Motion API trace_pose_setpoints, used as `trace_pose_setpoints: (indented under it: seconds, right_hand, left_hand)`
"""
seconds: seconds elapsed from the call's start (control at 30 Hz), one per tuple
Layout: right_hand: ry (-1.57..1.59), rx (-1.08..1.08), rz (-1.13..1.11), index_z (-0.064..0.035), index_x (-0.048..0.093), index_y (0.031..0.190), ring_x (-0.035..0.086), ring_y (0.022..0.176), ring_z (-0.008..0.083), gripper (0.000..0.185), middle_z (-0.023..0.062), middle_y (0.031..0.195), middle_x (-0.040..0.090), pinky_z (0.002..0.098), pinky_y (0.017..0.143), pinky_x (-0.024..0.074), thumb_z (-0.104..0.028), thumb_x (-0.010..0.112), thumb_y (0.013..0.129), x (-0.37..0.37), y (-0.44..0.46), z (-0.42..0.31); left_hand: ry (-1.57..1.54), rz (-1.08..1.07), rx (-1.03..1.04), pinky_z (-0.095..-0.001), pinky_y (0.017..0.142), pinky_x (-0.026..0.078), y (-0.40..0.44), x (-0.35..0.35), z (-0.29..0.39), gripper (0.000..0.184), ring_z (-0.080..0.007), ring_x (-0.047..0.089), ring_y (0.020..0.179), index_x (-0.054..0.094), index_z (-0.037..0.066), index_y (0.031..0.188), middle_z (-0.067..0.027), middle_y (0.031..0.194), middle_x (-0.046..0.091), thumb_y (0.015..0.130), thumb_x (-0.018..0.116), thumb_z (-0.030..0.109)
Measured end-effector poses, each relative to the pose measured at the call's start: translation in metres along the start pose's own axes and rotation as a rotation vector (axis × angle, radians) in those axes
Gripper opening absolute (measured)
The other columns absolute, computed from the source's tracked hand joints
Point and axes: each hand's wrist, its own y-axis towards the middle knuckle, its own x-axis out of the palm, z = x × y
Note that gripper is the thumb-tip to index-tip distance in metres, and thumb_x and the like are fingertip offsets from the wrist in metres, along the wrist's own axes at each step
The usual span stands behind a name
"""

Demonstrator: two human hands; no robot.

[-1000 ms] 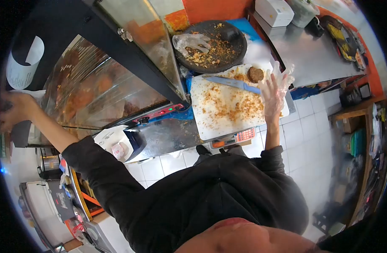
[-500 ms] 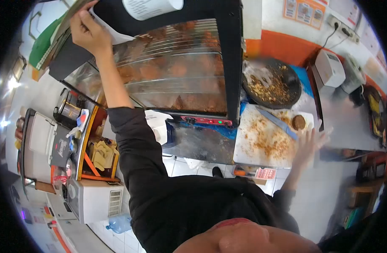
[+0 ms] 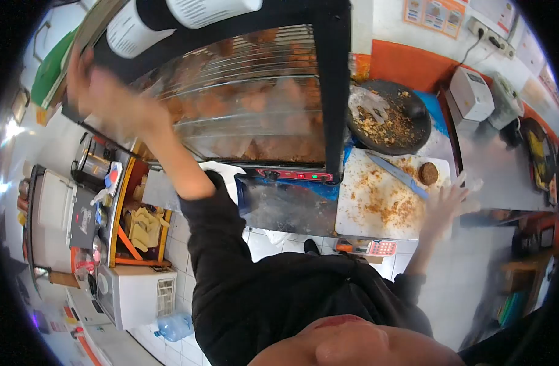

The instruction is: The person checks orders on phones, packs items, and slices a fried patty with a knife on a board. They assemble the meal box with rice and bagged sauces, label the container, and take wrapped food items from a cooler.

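Note:
My left hand (image 3: 112, 100) is bare and smeared by motion in front of the left end of the glass display cabinet (image 3: 249, 116); whether it holds anything is unclear. My right hand (image 3: 444, 204), in a clear plastic glove, has its fingers spread over the right edge of the white cutting board (image 3: 365, 213). Near its fingertips lie a knife (image 3: 396, 175) with a blue handle and a round brown piece (image 3: 428, 174). Brown crumbs cover much of the board. Behind it, a dark stone mortar (image 3: 398, 131) holds crumbs and a crumpled plastic glove (image 3: 368, 104).
Printed papers (image 3: 136, 30) lie on the cabinet's top. At the right, a steel counter (image 3: 493, 177) bears a white box (image 3: 471, 93) and a clear container (image 3: 507, 105). A wooden-edged shelf (image 3: 113, 229) and a water bottle (image 3: 174, 327) are at the left.
The view has swung left since the first frame. My left hand has left the paper at the cabinet's top and moved down and left. My right hand stays spread by the board.

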Motion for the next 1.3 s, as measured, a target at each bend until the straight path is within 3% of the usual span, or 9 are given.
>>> trace_pose_setpoints:
  seconds: [0.07, 0.17, 0.27, 0.6, 0.67, 0.77, 0.9, 1.1, 1.3]
  right_hand:
    - [-0.099, 0.042, -0.032, -0.0282, 0.0, 0.15, 0.009, 0.142, 0.0355, 0.08, 0.0074, 0.157, 0.002, 0.0621, 0.108, 0.0104, -0.068, 0.031, 0.088, 0.017, -0.006, -0.007]
    - [-0.207, 0.088, -0.173, -0.0293, -0.005, 0.149, 0.007, 0.142, 0.0361, 0.096, 0.0078, 0.157, -0.003, 0.0671, 0.105, 0.0117, -0.077, 0.039, 0.079, 0.021, -0.019, -0.001]
    - [0.197, 0.168, -0.296, -0.0323, -0.01, 0.148, 0.008, 0.142, 0.0363, 0.097, 0.0098, 0.156, -0.004, 0.066, 0.105, 0.0142, -0.077, 0.04, 0.078, 0.041, -0.045, 0.0]
    - [0.294, 0.544, -0.137, -0.0304, 0.008, 0.15, 0.026, 0.137, 0.0347, 0.075, 0.0131, 0.154, 0.015, 0.0504, 0.107, 0.0259, -0.053, 0.048, 0.091, -0.019, 0.015, 0.032]
    - [-0.719, -0.076, -0.37, -0.0193, 0.037, 0.139, 0.039, 0.129, 0.0301, 0.062, 0.0123, 0.138, 0.043, 0.0467, 0.105, 0.0307, -0.039, 0.059, 0.085, -0.053, 0.044, 0.076]
    - [-1.697, -0.056, -0.619, -0.0098, 0.052, 0.118, 0.05, 0.117, 0.0269, 0.044, 0.0087, 0.116, 0.058, 0.0433, 0.097, 0.0389, -0.024, 0.062, 0.078, -0.058, 0.072, 0.085]
    - [-1.768, -0.274, -0.699, -0.0106, 0.051, 0.114, 0.057, 0.102, 0.0295, 0.036, 0.0096, 0.107, 0.059, 0.0451, 0.085, 0.0448, -0.016, 0.058, 0.079, -0.066, 0.077, 0.106]
    - [-1.382, 0.191, -0.868, -0.012, 0.045, 0.127, 0.063, 0.089, 0.0339, 0.045, 0.0127, 0.117, 0.057, 0.044, 0.078, 0.0489, -0.015, 0.056, 0.083, -0.092, 0.06, 0.029]
    - [-0.901, 0.304, -0.471, -0.0191, 0.027, 0.146, 0.041, 0.13, 0.0212, 0.06, 0.0079, 0.143, 0.043, 0.0312, 0.109, 0.0293, -0.002, 0.046, 0.092, -0.177, 0.056, -0.002]
  left_hand:
    - [-0.488, 0.081, -0.295, -0.039, 0.089, 0.044, -0.062, -0.031, 0.07, 0.04, -0.0246, 0.055, 0.102, 0.054, 0.004, 0.12, -0.0095, 0.112, 0.059, 0.091, 0.05, 0.032]
    - [-1.063, -0.893, 0.173, -0.039, 0.08, 0.044, -0.147, -0.074, 0.19, 0.051, -0.0169, 0.06, 0.089, 0.06, 0.007, 0.105, -0.0052, 0.099, 0.064, 0.075, 0.068, 0.049]
    - [-1.08, -1.185, -0.22, -0.0384, 0.075, 0.037, -0.228, -0.089, 0.282, 0.054, -0.0208, 0.057, 0.08, 0.058, 0.007, 0.101, -0.005, 0.091, 0.062, 0.076, 0.063, 0.055]
    - [-1.257, -1.389, -0.175, -0.0352, 0.072, 0.036, -0.269, -0.114, 0.354, 0.01, -0.0196, 0.056, 0.07, 0.058, 0.009, 0.078, -0.0019, 0.077, 0.061, 0.077, 0.065, 0.016]
    - [-1.153, -1.504, -0.28, -0.0368, 0.072, 0.034, -0.275, -0.107, 0.361, 0.009, -0.0184, 0.056, 0.072, 0.059, 0.01, 0.083, -0.0002, 0.078, 0.059, 0.08, 0.062, 0.018]
    - [-1.053, -1.625, -0.345, -0.0356, 0.074, 0.034, -0.285, -0.109, 0.357, 0.008, -0.0191, 0.057, 0.069, 0.059, 0.011, 0.084, -0.0001, 0.075, 0.06, 0.083, 0.06, 0.019]
    - [-0.891, -1.76, -0.516, -0.0346, 0.071, 0.035, -0.302, -0.122, 0.337, 0.008, -0.0182, 0.057, 0.069, 0.06, 0.012, 0.085, 0.0005, 0.076, 0.061, 0.086, 0.059, 0.02]
    - [-0.676, -1.841, -0.737, -0.0327, 0.067, 0.038, -0.296, -0.137, 0.292, 0.009, -0.0193, 0.058, 0.063, 0.061, 0.011, 0.086, -0.0031, 0.08, 0.065, 0.088, 0.057, 0.019]
    - [-0.595, -1.788, -0.854, -0.0332, 0.064, 0.041, -0.3, -0.138, 0.263, 0.013, -0.0201, 0.056, 0.06, 0.063, 0.009, 0.087, -0.0061, 0.078, 0.065, 0.092, 0.054, 0.018]
